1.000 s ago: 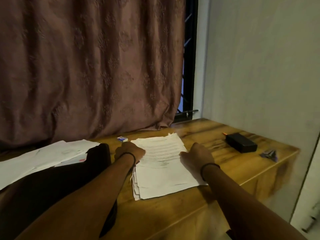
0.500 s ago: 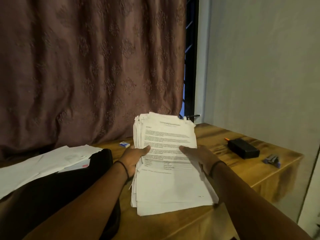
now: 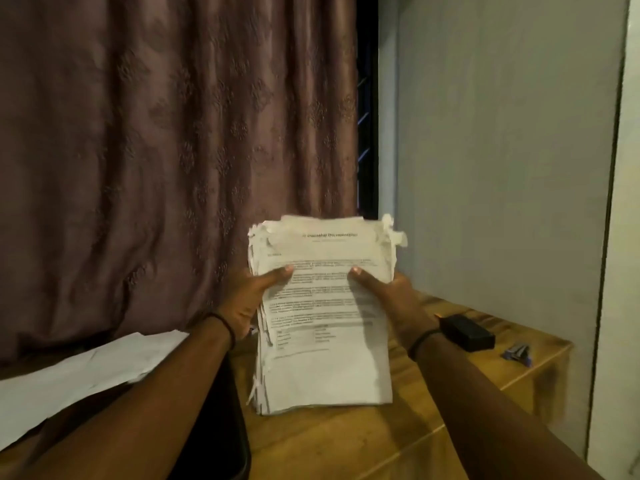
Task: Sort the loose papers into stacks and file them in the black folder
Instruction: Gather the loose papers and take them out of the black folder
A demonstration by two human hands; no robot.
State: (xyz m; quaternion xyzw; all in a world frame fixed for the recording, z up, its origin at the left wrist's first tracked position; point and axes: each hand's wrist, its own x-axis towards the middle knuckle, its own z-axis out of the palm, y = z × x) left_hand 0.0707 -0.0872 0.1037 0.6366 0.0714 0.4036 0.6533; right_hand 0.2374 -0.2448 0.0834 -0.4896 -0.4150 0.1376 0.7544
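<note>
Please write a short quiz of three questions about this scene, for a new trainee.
1. True or false: both hands grip the paper stack.
2. What lies right of the stack on the wooden table? A) black box B) red cup C) scissors
3. Fill in: the stack is held nearly ______, its bottom edge close to the table.

Key:
1. True: left hand and right hand, thumbs on the front page.
2. A, the black box.
3. upright

Both forearms stretched forward, dark band on each wrist. Left hand (image 3: 246,304) clamps paper stack (image 3: 323,317) at left edge, thumb on front. Right hand (image 3: 391,299) clamps right edge, thumb likewise on front.
</note>
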